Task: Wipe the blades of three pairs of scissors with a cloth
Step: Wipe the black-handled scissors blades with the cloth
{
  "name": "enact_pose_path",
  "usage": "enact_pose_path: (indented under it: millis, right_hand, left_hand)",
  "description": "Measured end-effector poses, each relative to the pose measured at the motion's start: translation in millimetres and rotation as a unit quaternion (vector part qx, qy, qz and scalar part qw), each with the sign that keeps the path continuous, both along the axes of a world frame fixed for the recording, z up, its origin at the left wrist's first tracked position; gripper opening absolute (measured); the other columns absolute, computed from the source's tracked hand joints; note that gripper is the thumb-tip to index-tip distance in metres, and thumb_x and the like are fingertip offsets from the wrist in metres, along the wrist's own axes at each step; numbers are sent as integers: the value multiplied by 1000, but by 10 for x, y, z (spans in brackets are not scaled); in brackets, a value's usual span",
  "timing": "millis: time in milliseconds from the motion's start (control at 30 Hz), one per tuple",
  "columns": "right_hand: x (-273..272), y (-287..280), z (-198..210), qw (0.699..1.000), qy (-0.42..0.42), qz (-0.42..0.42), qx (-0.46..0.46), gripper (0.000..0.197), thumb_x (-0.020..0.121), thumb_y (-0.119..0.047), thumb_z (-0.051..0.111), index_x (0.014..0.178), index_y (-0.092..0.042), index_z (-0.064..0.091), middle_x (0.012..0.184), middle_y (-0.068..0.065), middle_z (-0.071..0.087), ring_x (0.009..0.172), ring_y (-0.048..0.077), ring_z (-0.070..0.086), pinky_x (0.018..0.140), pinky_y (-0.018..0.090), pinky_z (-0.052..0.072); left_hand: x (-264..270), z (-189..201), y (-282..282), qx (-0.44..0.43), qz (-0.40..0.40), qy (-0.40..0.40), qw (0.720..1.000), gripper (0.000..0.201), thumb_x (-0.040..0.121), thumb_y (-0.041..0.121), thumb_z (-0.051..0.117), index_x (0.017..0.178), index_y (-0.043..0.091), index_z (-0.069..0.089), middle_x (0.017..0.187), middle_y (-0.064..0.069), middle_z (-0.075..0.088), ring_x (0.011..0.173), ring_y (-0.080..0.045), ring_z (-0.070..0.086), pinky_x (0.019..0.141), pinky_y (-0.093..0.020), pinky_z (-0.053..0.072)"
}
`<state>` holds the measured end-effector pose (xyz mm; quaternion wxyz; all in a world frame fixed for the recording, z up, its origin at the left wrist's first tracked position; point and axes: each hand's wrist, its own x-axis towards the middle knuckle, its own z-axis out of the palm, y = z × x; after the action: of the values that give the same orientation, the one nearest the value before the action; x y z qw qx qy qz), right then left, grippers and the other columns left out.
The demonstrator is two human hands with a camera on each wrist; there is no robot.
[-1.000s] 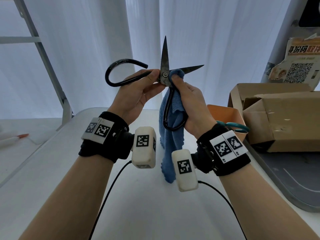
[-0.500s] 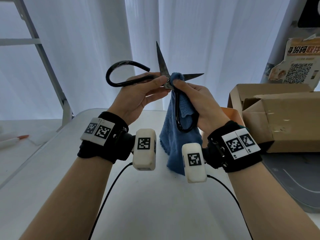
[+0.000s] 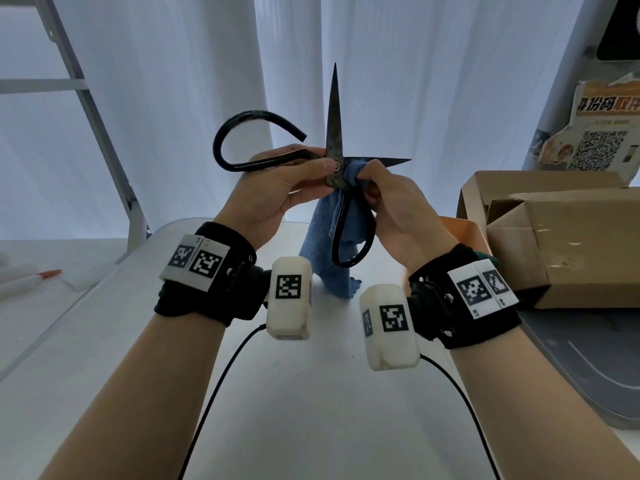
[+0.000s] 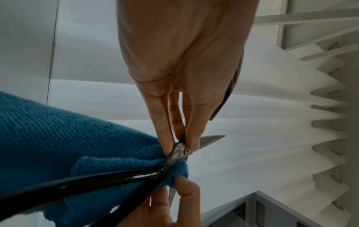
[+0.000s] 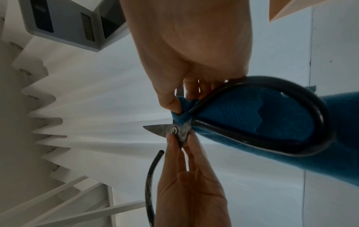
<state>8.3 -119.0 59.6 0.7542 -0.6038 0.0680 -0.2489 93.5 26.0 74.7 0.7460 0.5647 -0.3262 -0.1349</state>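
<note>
My left hand pinches the open black scissors at the pivot; my right hand presses a blue cloth beside that pivot, blades dull and spread wide.

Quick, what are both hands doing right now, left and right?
Left hand: pinching the black scissors at the pivot, blades spread open.
Right hand: pinching the blue cloth around the sideways blade near the pivot.

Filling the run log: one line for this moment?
left hand pinches black scissors at pivot | right hand pinches blue cloth on sideways blade | blades open
</note>
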Motion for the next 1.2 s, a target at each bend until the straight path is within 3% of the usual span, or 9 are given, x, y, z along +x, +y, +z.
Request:
enact_pose_path:
  millis: [167,467,600,700,800,900,1000,1133,1200]
  right_hand:
    - [-7,-18,-29,1000,-3,28,-10,11,95,-14,61,92,-9,70,82,0,73,81,12,67,85,30,55]
    - [-3,-10,-6,1000,-10,22,3,18,96,-15,57,85,-9,70,77,1,70,74,12,63,71,25,56]
    - [-3,-9,-21,999,-1,38,-7,14,96,-16,60,88,-8,69,77,0,71,75,11,65,83,31,55]
    - [6,-17,-19,999,3,35,1,16,96,-16,60,87,-6,68,76,2,71,75,14,65,83,32,54]
    - [37,-27,-34,999,10,43,20,19,95,-21,62,92,-4,70,95,13,70,93,24,64,96,41,52]
    - [40,-42,-40,998,17,54,29,20,92,-24,66,92,-5,72,100,15,70,97,26,64,102,44,50]
    - [10,-58,-10,998,5,60,24,17,92,-20,66,93,-3,71,94,13,70,95,25,64,99,42,52]
    - [-7,-55,23,998,-10,68,5,12,95,-14,61,93,-8,71,87,5,71,84,15,63,79,27,53]
    - [-4,-39,30,998,-7,63,5,12,95,-13,60,90,-10,70,81,1,70,76,11,62,75,26,50]
  left_hand:
    - [-2,-3,13,4,-3,-2,1000,14,87,3,70,102,2,70,106,-17,75,99,-28,74,86,-31,59]
    - [5,19,26,7,-1,-1,1000,9,88,2,70,96,5,72,99,-12,76,92,-24,74,83,-30,59]
    - [-1,21,43,13,-6,-4,1000,9,88,2,69,95,6,72,99,-11,77,93,-24,74,84,-30,59]
    - [-19,33,46,12,-13,-6,1000,8,88,1,69,93,7,72,97,-11,77,92,-24,74,84,-30,59]
    - [-34,43,47,6,-15,-2,1000,8,88,0,68,91,7,72,94,-9,77,89,-22,75,83,-29,59]
    - [-36,41,46,-1,-19,8,1000,9,89,0,67,92,7,71,92,-9,77,87,-20,74,82,-28,59]
    - [-27,38,50,-9,-21,18,1000,8,87,2,68,92,8,71,92,-8,77,88,-20,74,83,-28,59]
    - [-28,54,62,-15,-12,26,999,10,88,1,67,89,10,71,90,-7,78,85,-18,74,78,-25,59]
    - [-27,65,78,-10,-11,20,1000,9,87,1,68,90,9,71,90,-7,78,85,-18,75,78,-25,59]
